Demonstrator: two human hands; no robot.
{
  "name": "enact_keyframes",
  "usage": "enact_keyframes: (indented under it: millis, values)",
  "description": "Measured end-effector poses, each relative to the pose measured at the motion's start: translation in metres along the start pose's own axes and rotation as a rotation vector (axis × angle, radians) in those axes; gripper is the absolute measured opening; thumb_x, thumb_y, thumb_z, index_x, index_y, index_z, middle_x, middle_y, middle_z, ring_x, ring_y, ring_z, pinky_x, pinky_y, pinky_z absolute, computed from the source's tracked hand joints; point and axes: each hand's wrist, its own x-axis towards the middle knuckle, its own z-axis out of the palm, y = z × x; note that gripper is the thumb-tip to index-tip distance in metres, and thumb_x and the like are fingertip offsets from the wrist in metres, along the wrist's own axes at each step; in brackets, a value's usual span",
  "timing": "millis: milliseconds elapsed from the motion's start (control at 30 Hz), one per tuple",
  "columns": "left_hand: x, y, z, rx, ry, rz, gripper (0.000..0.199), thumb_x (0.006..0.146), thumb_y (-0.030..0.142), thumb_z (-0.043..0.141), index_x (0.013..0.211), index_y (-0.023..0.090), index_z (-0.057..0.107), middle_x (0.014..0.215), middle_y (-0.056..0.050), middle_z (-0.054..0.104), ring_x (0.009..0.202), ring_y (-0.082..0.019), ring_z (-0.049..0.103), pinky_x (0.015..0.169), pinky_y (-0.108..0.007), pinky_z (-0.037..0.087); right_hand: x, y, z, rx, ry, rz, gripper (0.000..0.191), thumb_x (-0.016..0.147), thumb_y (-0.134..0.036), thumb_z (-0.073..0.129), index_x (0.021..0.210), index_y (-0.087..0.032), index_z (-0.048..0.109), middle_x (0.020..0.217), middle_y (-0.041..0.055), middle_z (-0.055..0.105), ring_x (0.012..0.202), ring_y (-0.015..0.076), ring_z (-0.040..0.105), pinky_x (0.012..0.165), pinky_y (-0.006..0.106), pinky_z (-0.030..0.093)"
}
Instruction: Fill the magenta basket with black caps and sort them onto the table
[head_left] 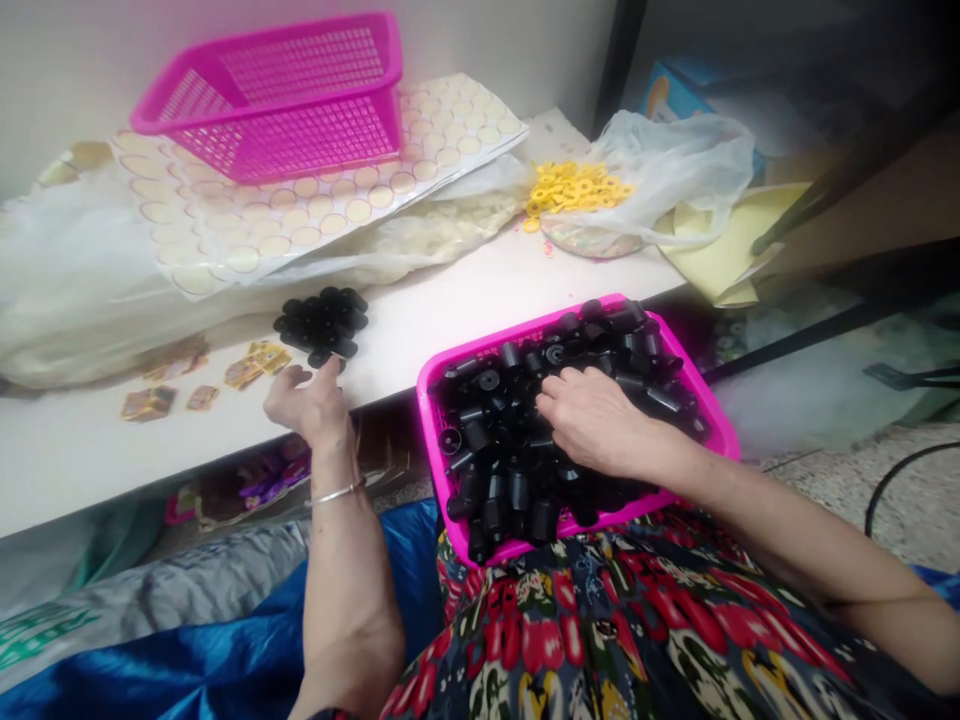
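Observation:
A pink plastic basket (429, 400) full of small black cylindrical plastic pieces (517, 490) rests at my lap, against the table edge. My right hand (589, 420) reaches into these pieces with its fingers curled together; the fingertips are hidden, so what they grip does not show. On the white table to the left, similar black pieces stand in a tight cluster (322, 318). My left hand (311, 402) is at the near side of that cluster, thumb and fingers apart, a fingertip close to or touching the nearest piece. I see nothing between those fingers.
Small yellow-brown printed pieces (255, 365) lie left of the cluster. Behind are a second pink basket (300, 120), sheets with printed circles (465, 120) and plastic bags. Yellow rings (574, 190) spill near a clear bag (667, 170). A dark metal bar (825, 335) crosses at right.

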Motion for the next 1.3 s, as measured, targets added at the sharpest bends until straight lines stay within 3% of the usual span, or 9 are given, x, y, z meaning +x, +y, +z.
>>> enact_keyframes:
  millis: [67,100,267,400,600,733,867,933,1300]
  values:
    - [-0.028,0.016,0.004,-0.144,0.131,0.060,0.025,0.061,0.031,0.076,0.064,0.016,0.056,0.055,0.006,0.048,0.053,-0.009,0.042,0.048,-0.023,0.031,0.001,0.000,0.002,0.006,-0.004,0.010,0.011,0.080,-0.010,0.052,0.085,-0.015,0.060,0.092,0.0103,0.060,0.083,0.0229,0.052,0.064,0.035,0.029]
    - [-0.044,0.024,0.007,-0.219,0.067,0.032,0.025,0.062,0.033,0.075,0.063,0.015,0.057,0.056,0.004,0.052,0.052,-0.008,0.042,0.047,-0.022,0.031,0.001,0.001,0.004,0.010,0.005,0.005,0.010,0.080,-0.011,0.053,0.086,-0.016,0.059,0.094,0.0100,0.059,0.084,0.0227,0.051,0.064,0.034,0.028]
    - [-0.112,0.065,0.024,-0.509,-0.715,-0.383,0.042,0.069,0.044,0.073,0.051,0.013,0.052,0.066,-0.006,0.063,0.046,-0.004,0.043,0.042,-0.020,0.029,-0.006,0.004,0.014,-0.014,0.081,-0.056,0.010,0.079,-0.011,0.052,0.087,-0.017,0.054,0.093,0.0082,0.056,0.086,0.0229,0.047,0.070,0.034,0.028]
    - [-0.133,0.082,0.033,-0.533,-0.948,-0.519,0.051,0.075,0.052,0.068,0.048,0.013,0.049,0.067,-0.008,0.065,0.044,-0.005,0.046,0.037,-0.019,0.024,-0.010,0.004,0.020,-0.003,0.104,-0.109,0.017,0.080,-0.005,0.044,0.087,-0.018,0.052,0.083,0.0060,0.055,0.080,0.0217,0.045,0.070,0.034,0.027]
    - [-0.142,0.081,0.043,-0.508,-1.026,-0.495,0.056,0.076,0.060,0.064,0.047,0.013,0.049,0.064,-0.008,0.064,0.038,-0.005,0.042,0.036,-0.021,0.020,-0.015,0.017,0.008,0.147,0.165,-0.051,0.015,0.077,-0.008,0.053,0.088,-0.018,0.054,0.087,0.0061,0.058,0.084,0.0221,0.047,0.073,0.033,0.032]
    - [-0.150,0.079,0.050,-0.494,-0.987,-0.416,0.056,0.077,0.062,0.061,0.050,0.014,0.053,0.064,-0.008,0.065,0.043,-0.006,0.044,0.040,-0.023,0.027,-0.021,0.025,-0.003,0.369,0.261,-0.009,0.015,0.083,-0.017,0.060,0.098,-0.017,0.055,0.094,0.0074,0.060,0.092,0.0227,0.051,0.078,0.033,0.040]
    - [-0.159,0.075,0.057,-0.423,-0.931,-0.220,0.052,0.081,0.058,0.059,0.052,0.015,0.056,0.068,-0.007,0.066,0.062,-0.013,0.057,0.061,-0.027,0.044,-0.025,0.025,-0.002,0.603,0.343,-0.038,0.021,0.085,-0.021,0.062,0.104,-0.019,0.054,0.098,0.0061,0.060,0.088,0.0194,0.056,0.075,0.031,0.046]
    - [-0.162,0.073,0.061,-0.393,-0.909,-0.113,0.049,0.083,0.056,0.058,0.053,0.016,0.057,0.070,-0.006,0.067,0.069,-0.014,0.059,0.073,-0.029,0.045,-0.025,0.022,-0.001,0.680,0.383,-0.057,0.023,0.084,-0.022,0.063,0.105,-0.019,0.054,0.097,0.0056,0.060,0.084,0.0178,0.058,0.072,0.030,0.047]
    - [-0.168,0.073,0.064,-0.297,-0.876,0.045,0.048,0.085,0.056,0.056,0.056,0.018,0.056,0.067,-0.003,0.062,0.067,-0.014,0.053,0.069,-0.029,0.041,-0.020,0.013,-0.001,0.645,0.469,-0.119,0.022,0.086,-0.020,0.060,0.107,-0.018,0.054,0.100,0.0094,0.060,0.088,0.0208,0.059,0.077,0.035,0.050]
